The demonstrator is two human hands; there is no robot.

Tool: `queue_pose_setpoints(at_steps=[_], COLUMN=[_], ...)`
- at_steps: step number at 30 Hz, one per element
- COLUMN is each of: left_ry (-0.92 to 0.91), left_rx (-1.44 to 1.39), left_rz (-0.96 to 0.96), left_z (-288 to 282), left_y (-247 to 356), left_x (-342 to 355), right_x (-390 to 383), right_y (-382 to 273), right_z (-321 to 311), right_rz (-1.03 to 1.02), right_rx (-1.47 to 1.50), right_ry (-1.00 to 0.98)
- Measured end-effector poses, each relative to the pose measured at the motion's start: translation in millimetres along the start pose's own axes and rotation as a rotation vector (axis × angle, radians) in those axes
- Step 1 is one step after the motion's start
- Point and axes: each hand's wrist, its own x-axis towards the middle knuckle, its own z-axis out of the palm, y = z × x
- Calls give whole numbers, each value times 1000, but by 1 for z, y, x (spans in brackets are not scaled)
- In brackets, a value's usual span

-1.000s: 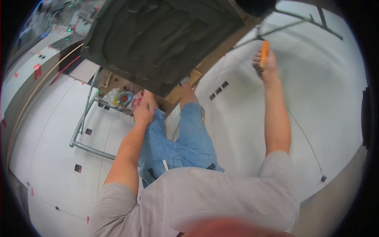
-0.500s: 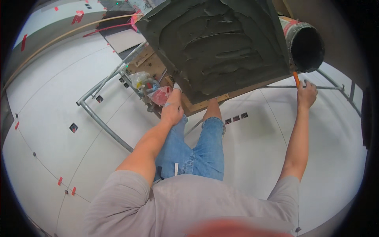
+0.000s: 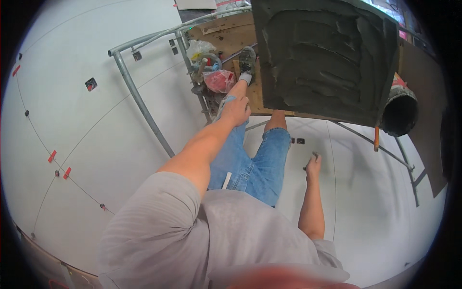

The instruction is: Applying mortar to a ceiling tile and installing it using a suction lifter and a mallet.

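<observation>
Where slab (image 3: 332,60) ends, right hand (image 3: 314,166) apart

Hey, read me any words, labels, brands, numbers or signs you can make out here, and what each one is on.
Nothing here can be read.
Bucket: red-and-white patch on its side, too small and blurred to read.
Red plastic bag: no legible lettering.
Small dark square on the white surface: too small to tell whether anything is printed.
</observation>
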Motion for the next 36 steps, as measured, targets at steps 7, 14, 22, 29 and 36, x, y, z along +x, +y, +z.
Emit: queue_pose_setpoints(at_steps=[7,14,22,29,36], left_ry=[18,45,-25,-8,-189], left_rx=[-334,-178,-3,99,60], left_rz=[-139,-414,-571,-656,-451], left_z=[26,-33,-101,-38,41], left_y=[-23,-135,-290,-342,-414], left_x=[9,61,135,204,260], right_x=[35,-9,-9,-21,-22], right_y=[-7,-128,-143,-135,-137], right_z=[0,100,173,244,253], right_rz=[49,57,53,-184,-199], right_rx=[-435,69,36,-111,-312], right_ry=[112,112,183,216,103])
